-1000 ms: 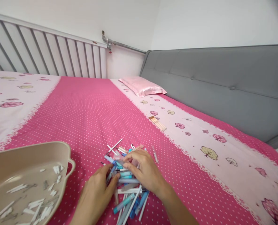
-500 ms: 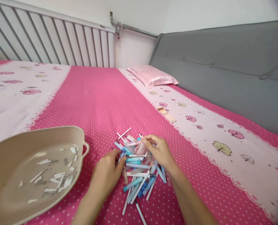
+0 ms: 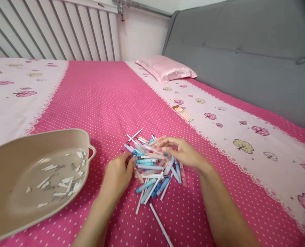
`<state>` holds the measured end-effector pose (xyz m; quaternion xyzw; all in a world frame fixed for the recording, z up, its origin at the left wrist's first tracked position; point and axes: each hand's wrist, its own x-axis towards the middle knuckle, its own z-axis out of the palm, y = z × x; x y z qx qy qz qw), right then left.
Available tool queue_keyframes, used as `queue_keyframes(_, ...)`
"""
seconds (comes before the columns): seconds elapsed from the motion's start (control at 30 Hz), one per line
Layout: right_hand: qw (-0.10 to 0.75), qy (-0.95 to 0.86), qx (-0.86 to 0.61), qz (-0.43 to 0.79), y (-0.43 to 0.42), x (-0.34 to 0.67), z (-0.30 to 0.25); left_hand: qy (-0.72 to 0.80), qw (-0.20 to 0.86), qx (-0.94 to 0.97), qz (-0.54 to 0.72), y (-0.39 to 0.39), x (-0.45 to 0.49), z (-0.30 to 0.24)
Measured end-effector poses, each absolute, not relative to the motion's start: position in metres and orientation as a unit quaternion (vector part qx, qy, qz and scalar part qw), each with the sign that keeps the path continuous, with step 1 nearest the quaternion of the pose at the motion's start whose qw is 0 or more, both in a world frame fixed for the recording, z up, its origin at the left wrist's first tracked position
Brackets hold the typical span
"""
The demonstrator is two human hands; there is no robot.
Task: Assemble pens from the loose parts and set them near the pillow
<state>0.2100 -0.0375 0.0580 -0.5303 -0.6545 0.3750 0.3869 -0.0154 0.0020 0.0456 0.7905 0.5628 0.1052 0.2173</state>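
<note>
One pile of pens (image 3: 152,168), one beige basin (image 3: 8,164), one pink pillow (image 3: 165,68).

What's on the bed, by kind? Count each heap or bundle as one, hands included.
Hands: 2, left hand and right hand
Pen pile: 1
Beige basin: 1
Heap of white bits in the basin: 1
Pink pillow: 1
Stick bundle: 1
Total: 7

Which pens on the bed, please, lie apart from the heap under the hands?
The small cream-coloured bundle on the pale flowered strip, beyond the right hand; the others lie heaped on the pink dotted cloth.
</note>
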Motion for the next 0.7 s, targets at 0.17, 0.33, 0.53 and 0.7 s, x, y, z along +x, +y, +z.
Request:
queue_keyframes(0.17, 0.420, -0.582, -0.595, 0.362, -0.039, 0.217, 0.059, 0.578, 0.179, 0.791, 0.091, 0.003, -0.016, 0.047)
queue_keyframes(0.33, 0.396, -0.503, -0.720, 0.266, -0.039, 0.235, 0.050, 0.608, 0.162, 0.769, 0.112, 0.003, -0.015, 0.044)
queue_keyframes(0.53, 0.244, -0.471, -0.823, 0.202, -0.047, 0.247, 0.051, 0.607, 0.141, 0.746, 0.236, -0.003, -0.007, 0.043)
queue_keyframes(0.7, 0.169, -0.486, -0.836, 0.190, -0.049, 0.240, 0.057, 0.390, 0.142, 0.849, 0.328, -0.012, 0.007, 0.040)
